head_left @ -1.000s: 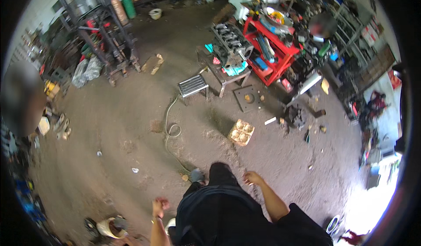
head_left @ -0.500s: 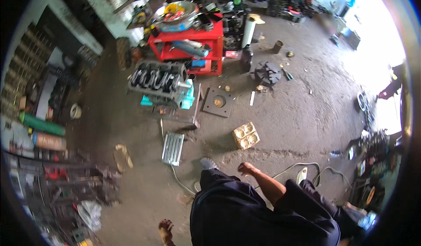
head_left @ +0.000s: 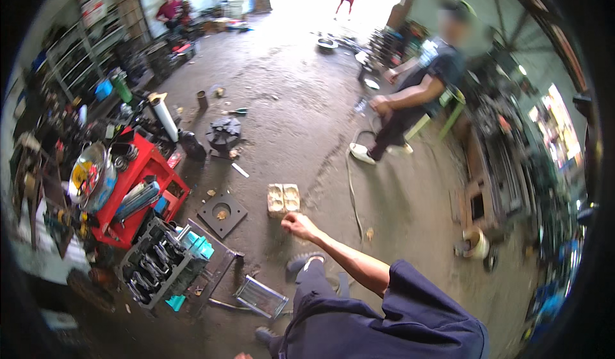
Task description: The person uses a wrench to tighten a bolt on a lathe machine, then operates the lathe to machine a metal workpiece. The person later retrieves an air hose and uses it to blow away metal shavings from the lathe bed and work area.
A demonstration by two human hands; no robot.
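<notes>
My right hand (head_left: 300, 226) hangs in the air, its fingers loosely bent and holding nothing that I can see. Just beyond it on the floor is a pale yellow block (head_left: 283, 199) with several hollows in its top. Only a sliver of my left hand (head_left: 243, 356) shows at the lower edge, its fingers hidden. To the left, a bare engine block (head_left: 160, 263) with a crankshaft in it rests on a low metal stand (head_left: 216, 266). A grey ribbed metal panel (head_left: 261, 297) lies on the floor near my shoes.
A red tool cart (head_left: 144, 160) stands at the left, beside a square steel plate (head_left: 222, 215) with a round hole. A dark lathe-chuck-like part (head_left: 224, 133) is farther off. At right stand a person (head_left: 416, 90) and heavy machinery (head_left: 493, 160); a hose (head_left: 352, 195) crosses the floor.
My view has swung to the right, so the cart and engine block now sit farther left. A person and machinery have come into view at right. My left hand has nearly left the picture.
</notes>
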